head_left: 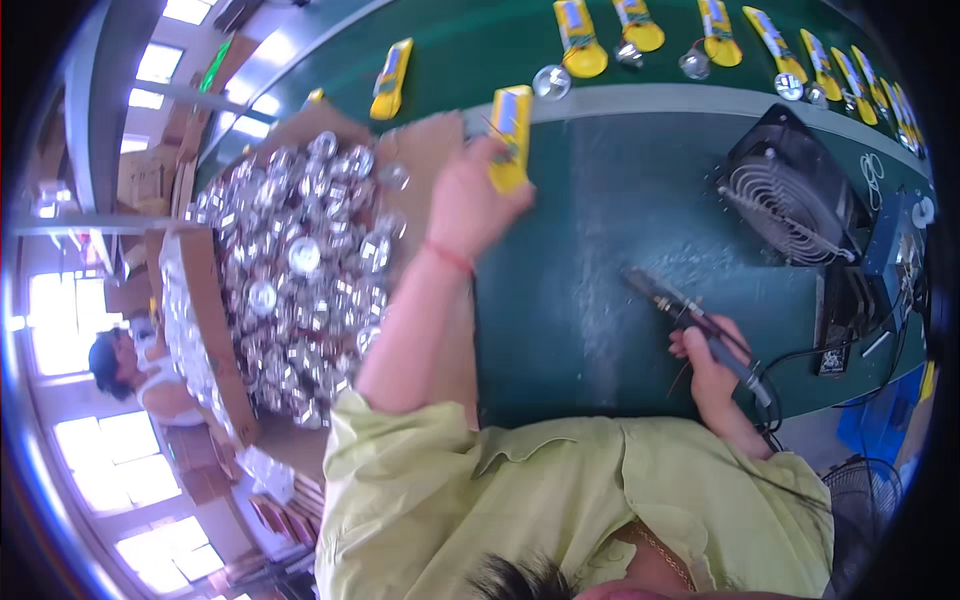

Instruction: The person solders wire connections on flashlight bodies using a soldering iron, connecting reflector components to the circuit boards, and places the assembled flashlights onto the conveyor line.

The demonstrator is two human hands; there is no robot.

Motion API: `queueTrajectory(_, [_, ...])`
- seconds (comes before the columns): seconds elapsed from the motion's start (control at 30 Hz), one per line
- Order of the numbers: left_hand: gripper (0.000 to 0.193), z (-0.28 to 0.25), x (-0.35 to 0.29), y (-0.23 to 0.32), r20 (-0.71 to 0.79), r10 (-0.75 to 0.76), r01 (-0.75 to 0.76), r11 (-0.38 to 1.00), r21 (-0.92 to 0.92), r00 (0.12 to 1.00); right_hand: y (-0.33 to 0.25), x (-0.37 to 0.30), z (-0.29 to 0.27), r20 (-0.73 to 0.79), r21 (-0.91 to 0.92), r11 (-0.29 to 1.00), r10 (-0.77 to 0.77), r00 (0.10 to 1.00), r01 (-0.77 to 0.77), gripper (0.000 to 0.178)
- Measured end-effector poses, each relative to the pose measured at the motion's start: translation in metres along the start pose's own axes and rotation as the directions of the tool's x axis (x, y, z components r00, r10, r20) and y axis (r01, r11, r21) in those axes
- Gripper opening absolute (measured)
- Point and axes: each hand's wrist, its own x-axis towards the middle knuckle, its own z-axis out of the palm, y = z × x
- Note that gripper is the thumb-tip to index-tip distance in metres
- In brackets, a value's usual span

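Between the fingers of my left hand (472, 195) is a yellow plastic housing (513, 122) with a pale strip on it, at the edge of the green belt. My right hand (712, 362) is wrapped round the grey handle of a soldering iron (720, 350). The iron's dark tip angles up and left over the green worktop (545, 300), touching nothing that I can see. A cable runs from the handle toward the right. Beside my left forearm, a cardboard box (455, 150) holds many clear, shiny round lamp heads (303, 256).
Yellow housings with wired round lamp heads (582, 45) line the far belt (470, 50). One more housing (393, 80) lies left of them. A black fan with a wire guard (790, 200) stands at the right, near a black stand (835, 315). Another person (160, 385) is at the far left.
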Motion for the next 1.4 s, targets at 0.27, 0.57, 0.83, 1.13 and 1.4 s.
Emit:
queueTrajectory(0.27, [0.048, 0.002, -0.208, 0.029, -0.298, -0.152, 0.117, 0.984, -0.132, 0.942, 0.000, 0.001, 0.006, 0.021, 0.013, 0.990, -0.142, 0.990, 0.141, 0.022])
queueTrajectory(0.57, [0.022, -0.042, -0.198, -0.060, -0.522, 0.214, 0.032, 0.907, 0.421, 0.826, -0.009, -0.022, 0.017, 0.137, -0.022, 0.972, -0.231, 0.963, 0.236, 0.021])
queueTrajectory(0.83, [0.011, -0.004, -0.198, 0.001, -0.036, -0.296, 0.240, 0.836, -0.494, 0.955, -0.012, -0.033, 0.040, 0.305, -0.141, 0.930, -0.285, 0.909, 0.339, 0.023])
queueTrajectory(1.13, [0.015, 0.023, -0.186, 0.001, -0.093, -0.276, 0.218, 0.890, -0.401, 0.957, -0.004, -0.026, 0.053, 0.283, -0.163, 0.933, -0.266, 0.921, 0.320, 0.025])
queueTrajectory(1.4, [0.013, 0.030, -0.184, 0.003, -0.139, -0.226, 0.148, 0.892, -0.427, 0.964, -0.001, -0.024, 0.054, 0.279, -0.129, 0.954, -0.227, 0.933, 0.271, 0.024])
